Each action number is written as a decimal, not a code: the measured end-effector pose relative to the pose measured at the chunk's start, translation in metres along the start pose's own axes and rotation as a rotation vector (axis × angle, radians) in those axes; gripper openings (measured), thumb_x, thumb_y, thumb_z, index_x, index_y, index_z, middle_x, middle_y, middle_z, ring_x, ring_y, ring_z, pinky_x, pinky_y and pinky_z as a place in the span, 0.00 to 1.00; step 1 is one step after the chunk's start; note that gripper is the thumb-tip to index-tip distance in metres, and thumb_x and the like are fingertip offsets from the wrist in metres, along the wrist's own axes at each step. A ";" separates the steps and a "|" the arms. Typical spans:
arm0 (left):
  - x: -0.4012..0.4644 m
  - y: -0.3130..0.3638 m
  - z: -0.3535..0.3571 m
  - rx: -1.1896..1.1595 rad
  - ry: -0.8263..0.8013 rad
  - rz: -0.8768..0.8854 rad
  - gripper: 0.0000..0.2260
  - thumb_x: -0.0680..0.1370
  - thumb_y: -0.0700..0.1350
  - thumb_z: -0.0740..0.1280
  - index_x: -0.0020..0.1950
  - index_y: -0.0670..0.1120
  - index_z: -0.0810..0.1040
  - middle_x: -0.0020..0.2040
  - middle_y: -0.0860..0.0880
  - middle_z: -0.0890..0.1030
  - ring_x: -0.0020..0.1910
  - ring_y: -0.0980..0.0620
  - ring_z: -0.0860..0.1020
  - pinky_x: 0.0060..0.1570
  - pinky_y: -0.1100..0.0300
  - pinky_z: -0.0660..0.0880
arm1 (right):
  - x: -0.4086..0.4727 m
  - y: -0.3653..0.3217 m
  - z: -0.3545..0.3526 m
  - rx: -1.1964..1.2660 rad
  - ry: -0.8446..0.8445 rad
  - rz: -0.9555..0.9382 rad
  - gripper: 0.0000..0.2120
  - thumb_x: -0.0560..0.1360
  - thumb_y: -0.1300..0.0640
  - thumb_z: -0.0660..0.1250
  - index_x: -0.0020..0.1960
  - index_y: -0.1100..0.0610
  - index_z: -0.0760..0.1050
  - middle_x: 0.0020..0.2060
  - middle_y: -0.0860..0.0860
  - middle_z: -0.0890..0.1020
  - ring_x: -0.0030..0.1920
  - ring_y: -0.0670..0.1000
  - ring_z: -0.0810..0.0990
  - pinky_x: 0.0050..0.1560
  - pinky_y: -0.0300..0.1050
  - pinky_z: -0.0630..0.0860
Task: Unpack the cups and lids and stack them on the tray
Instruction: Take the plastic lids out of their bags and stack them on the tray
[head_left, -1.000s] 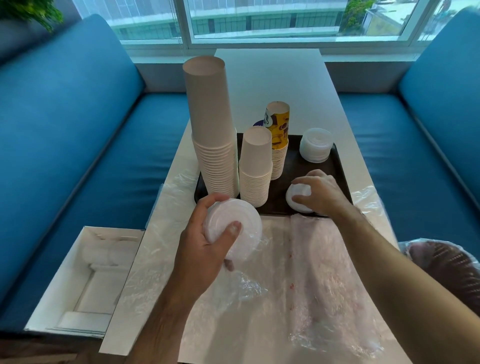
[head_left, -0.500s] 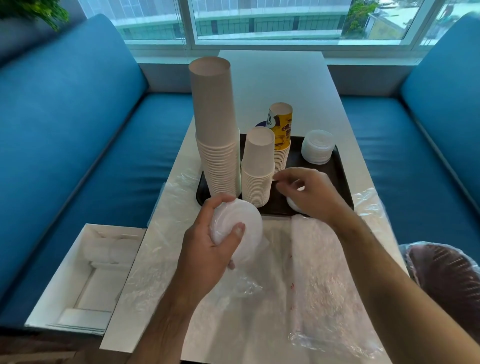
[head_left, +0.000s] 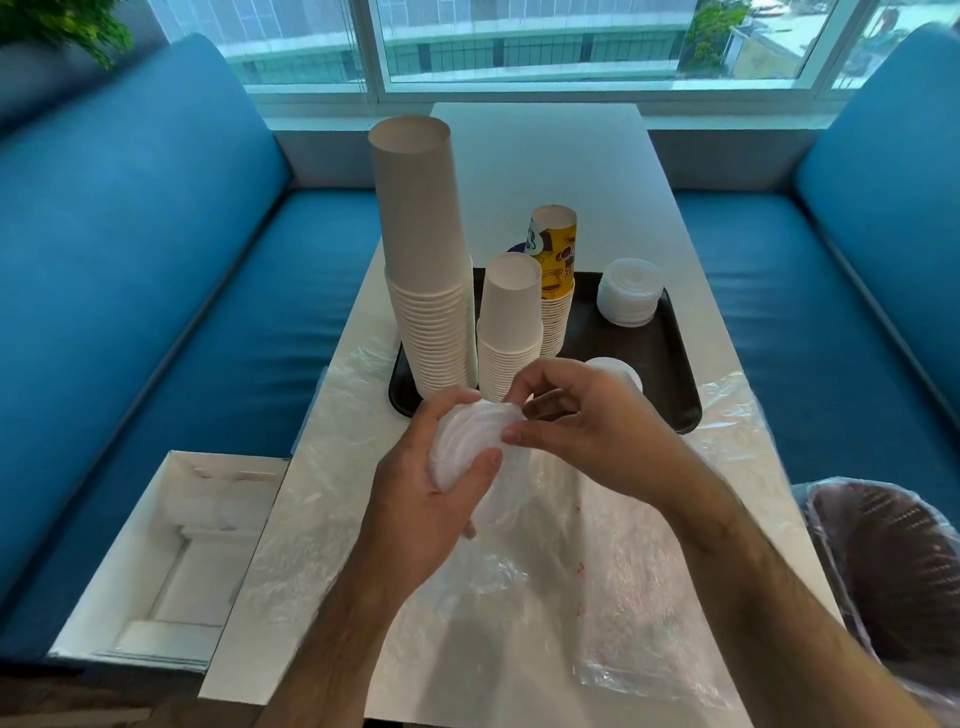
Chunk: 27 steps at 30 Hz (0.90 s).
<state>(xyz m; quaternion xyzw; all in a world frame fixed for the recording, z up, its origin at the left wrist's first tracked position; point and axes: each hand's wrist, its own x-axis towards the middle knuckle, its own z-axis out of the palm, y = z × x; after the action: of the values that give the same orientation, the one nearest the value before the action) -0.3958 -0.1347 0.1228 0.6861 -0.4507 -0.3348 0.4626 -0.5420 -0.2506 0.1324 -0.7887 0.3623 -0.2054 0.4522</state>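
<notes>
My left hand (head_left: 431, 499) grips a stack of white plastic lids (head_left: 467, 441) just in front of the dark tray (head_left: 670, 374). My right hand (head_left: 576, 421) has its thumb and fingers pinched at the right edge of that lid stack. On the tray stand a tall stack of white paper cups (head_left: 426, 260), a shorter white cup stack (head_left: 509, 322) and a yellow printed cup stack (head_left: 556, 260). A pile of lids (head_left: 628, 293) sits at the tray's far right, and a low lid pile (head_left: 621, 370) near its front, partly hidden by my right hand.
Clear plastic wrapping (head_left: 597, 597) lies spread over the white table (head_left: 545, 171) in front of the tray. An open white cardboard box (head_left: 171, 556) rests on the blue bench at the left. A bin with a plastic liner (head_left: 893, 561) stands at the right.
My right hand left the low lid pile on the tray and came back to the lid stack in my left hand, where it now pinches the edge. My left hand rose slightly.
</notes>
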 end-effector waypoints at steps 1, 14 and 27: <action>0.000 0.000 0.000 -0.001 -0.014 0.006 0.18 0.69 0.60 0.68 0.57 0.70 0.67 0.53 0.71 0.69 0.49 0.58 0.77 0.35 0.67 0.80 | 0.000 0.001 -0.002 0.014 -0.011 0.000 0.09 0.72 0.53 0.76 0.47 0.42 0.78 0.46 0.38 0.83 0.49 0.39 0.83 0.49 0.32 0.80; -0.001 -0.010 -0.007 -0.198 0.063 0.038 0.18 0.72 0.48 0.76 0.51 0.69 0.73 0.53 0.69 0.74 0.48 0.68 0.78 0.29 0.63 0.79 | -0.006 0.030 -0.045 0.708 0.188 0.059 0.11 0.68 0.57 0.75 0.49 0.53 0.80 0.40 0.52 0.85 0.43 0.50 0.84 0.46 0.43 0.82; -0.002 -0.012 -0.005 -0.116 0.095 0.041 0.21 0.76 0.46 0.73 0.58 0.69 0.69 0.56 0.68 0.70 0.53 0.54 0.76 0.31 0.64 0.79 | 0.045 0.162 -0.073 0.376 0.453 0.572 0.07 0.74 0.59 0.76 0.50 0.58 0.81 0.47 0.59 0.83 0.45 0.53 0.82 0.43 0.45 0.83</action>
<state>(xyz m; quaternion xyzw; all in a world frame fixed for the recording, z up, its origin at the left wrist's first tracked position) -0.3881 -0.1292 0.1130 0.6638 -0.4220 -0.3177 0.5295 -0.6220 -0.3791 0.0299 -0.4947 0.6135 -0.3024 0.5361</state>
